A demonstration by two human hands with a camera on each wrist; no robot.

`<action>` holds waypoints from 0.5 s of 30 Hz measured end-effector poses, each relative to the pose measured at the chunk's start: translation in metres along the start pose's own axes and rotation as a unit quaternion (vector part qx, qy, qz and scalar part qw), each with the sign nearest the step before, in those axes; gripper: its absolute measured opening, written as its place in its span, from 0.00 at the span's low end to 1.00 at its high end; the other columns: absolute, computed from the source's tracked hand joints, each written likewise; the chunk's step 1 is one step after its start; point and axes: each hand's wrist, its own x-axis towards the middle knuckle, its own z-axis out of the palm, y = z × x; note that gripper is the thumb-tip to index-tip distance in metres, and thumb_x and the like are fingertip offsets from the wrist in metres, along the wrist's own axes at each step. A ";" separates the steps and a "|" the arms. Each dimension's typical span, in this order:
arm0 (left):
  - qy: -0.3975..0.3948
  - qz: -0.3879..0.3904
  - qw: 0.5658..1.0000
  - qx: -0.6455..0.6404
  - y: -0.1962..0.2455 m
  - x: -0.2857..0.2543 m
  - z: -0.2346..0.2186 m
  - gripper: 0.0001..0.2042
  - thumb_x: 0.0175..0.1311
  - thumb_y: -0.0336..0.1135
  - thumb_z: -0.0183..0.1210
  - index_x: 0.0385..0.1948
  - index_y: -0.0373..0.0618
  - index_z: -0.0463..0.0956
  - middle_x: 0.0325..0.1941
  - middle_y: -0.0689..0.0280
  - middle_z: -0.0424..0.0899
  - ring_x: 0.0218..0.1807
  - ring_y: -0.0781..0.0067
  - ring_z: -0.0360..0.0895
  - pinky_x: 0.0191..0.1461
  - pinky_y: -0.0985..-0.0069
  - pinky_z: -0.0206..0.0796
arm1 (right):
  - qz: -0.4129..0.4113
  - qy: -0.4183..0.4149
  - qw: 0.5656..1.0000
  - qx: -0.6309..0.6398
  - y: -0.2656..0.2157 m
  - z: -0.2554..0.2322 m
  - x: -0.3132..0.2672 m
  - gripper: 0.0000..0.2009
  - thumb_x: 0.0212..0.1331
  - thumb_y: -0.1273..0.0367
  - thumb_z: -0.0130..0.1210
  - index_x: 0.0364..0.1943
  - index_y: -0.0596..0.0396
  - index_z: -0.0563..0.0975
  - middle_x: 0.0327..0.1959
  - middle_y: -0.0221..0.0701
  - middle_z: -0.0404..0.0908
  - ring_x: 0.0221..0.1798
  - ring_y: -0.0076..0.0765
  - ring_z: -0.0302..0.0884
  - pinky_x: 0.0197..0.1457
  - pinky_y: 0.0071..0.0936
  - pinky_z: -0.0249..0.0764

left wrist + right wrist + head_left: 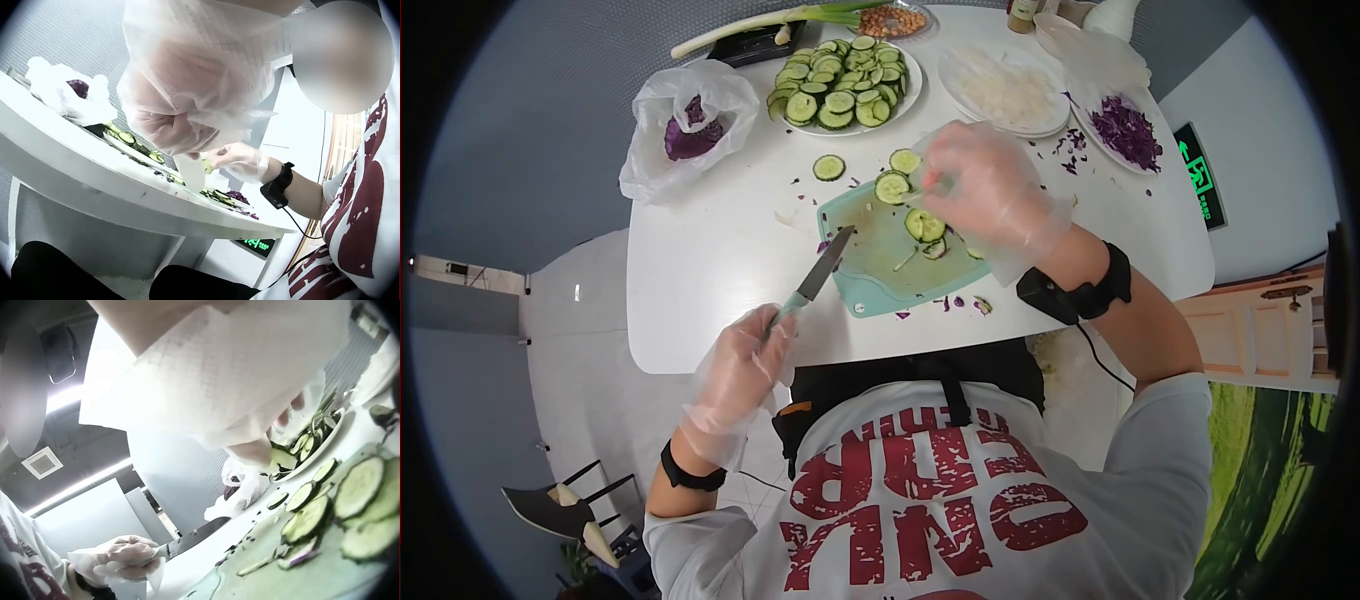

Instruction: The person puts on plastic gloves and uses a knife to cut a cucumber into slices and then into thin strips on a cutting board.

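My left hand point(745, 365), in a clear plastic glove, grips a knife point(828, 262) by its pale green handle. The blade points up and away, its tip over the left side of a light green cutting board point(875, 285). Also gloved, my right hand point(990, 185) is above the board's far right part. Its fingertips pinch a cucumber slice point(282, 460), partly hidden by the glove. Several more cucumber slices point(925, 226) lie on the board below this hand, with scraps beside them. One loose slice point(829, 168) rests on the table beyond the board.
On the white table point(700, 310), a plate point(916, 92) piled with cucumber slices stands at the back. Purple cabbage point(690, 138) sits in a plastic bag at left. Plates of pale shreds point(1000, 88) and shredded purple cabbage point(1127, 133) stand at right. A green onion point(750, 24) lies behind.
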 end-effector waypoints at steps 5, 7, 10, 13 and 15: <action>-0.010 -0.019 0.999 -0.038 -0.002 -0.001 0.000 0.13 0.77 0.42 0.53 0.35 0.41 0.77 0.24 0.77 0.69 0.26 0.88 0.61 0.28 0.84 0.55 | -0.031 -0.067 0.996 0.038 -0.014 0.015 -0.001 0.05 0.45 0.71 0.65 0.27 0.48 0.81 0.39 0.29 0.81 0.45 0.44 0.78 0.49 0.38 0.75; 0.002 -0.030 0.999 -0.032 -0.001 0.000 -0.001 0.14 0.77 0.42 0.53 0.35 0.42 0.77 0.23 0.78 0.67 0.25 0.89 0.60 0.27 0.84 0.54 | -0.014 -0.110 0.994 0.022 -0.027 0.016 -0.002 0.04 0.47 0.71 0.64 0.28 0.48 0.82 0.41 0.29 0.81 0.47 0.44 0.78 0.51 0.39 0.74; 0.021 -0.051 0.997 -0.044 -0.003 0.000 -0.001 0.14 0.77 0.43 0.52 0.35 0.42 0.77 0.21 0.78 0.64 0.23 0.89 0.59 0.26 0.84 0.53 | -0.017 -0.191 0.981 -0.012 -0.039 0.021 -0.014 0.06 0.50 0.70 0.60 0.33 0.48 0.83 0.44 0.31 0.80 0.50 0.44 0.77 0.56 0.40 0.71; 0.013 -0.067 0.998 -0.016 0.000 -0.003 0.000 0.15 0.78 0.43 0.50 0.39 0.40 0.77 0.20 0.79 0.63 0.21 0.89 0.58 0.25 0.85 0.52 | -0.021 -0.279 0.960 -0.031 -0.052 0.013 -0.023 0.11 0.52 0.69 0.57 0.41 0.50 0.81 0.48 0.33 0.79 0.54 0.45 0.75 0.60 0.42 0.69; -0.002 -0.128 0.990 -0.065 0.015 -0.007 0.004 0.15 0.79 0.43 0.49 0.42 0.39 0.76 0.20 0.79 0.63 0.22 0.90 0.58 0.26 0.85 0.51 | -0.007 -0.328 0.944 -0.035 -0.056 0.010 -0.033 0.14 0.52 0.69 0.57 0.45 0.51 0.80 0.51 0.35 0.78 0.56 0.45 0.73 0.61 0.42 0.68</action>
